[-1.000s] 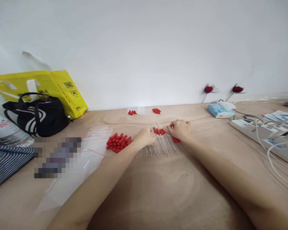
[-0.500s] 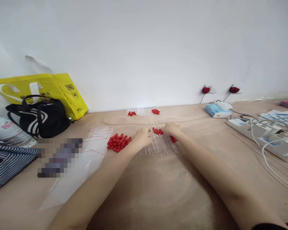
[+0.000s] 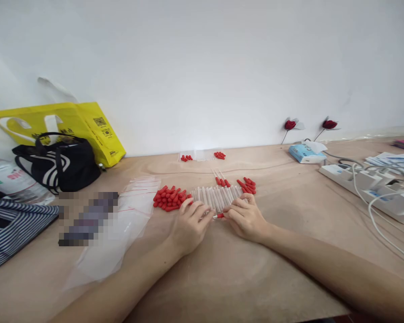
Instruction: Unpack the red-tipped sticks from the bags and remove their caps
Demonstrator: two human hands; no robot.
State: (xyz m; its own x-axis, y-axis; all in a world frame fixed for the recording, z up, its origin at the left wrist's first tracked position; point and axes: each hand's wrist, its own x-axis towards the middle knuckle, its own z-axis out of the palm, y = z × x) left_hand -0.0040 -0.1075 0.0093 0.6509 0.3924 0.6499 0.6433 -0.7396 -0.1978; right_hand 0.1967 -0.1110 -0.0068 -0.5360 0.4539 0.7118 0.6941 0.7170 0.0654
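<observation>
My left hand (image 3: 192,225) is closed in a pinch on a clear glass dropper tube, with most of the tube hidden by the fingers. My right hand (image 3: 245,218) pinches a small red rubber bulb (image 3: 220,216) at that tube's end, just in front of the row. Between and beyond the hands lies a row of clear glass tubes (image 3: 218,196). Several droppers with red bulbs (image 3: 222,182) rest past the row, tips pointing away. To the left is a pile of red rubber bulbs (image 3: 168,198); a smaller red bulb group (image 3: 248,185) sits to the right.
Clear plastic bags (image 3: 121,229) and a blurred dark object (image 3: 89,220) lie left. A filled bag (image 3: 200,155) is near the wall. A black bag (image 3: 63,166) and yellow bag (image 3: 104,148) stand far left; a tissue pack (image 3: 306,153) and power strip (image 3: 363,190) are right.
Both hands have come back toward me from beyond the tube row to its near side. They now meet at a tube and red bulb, and the capped droppers lie uncovered.
</observation>
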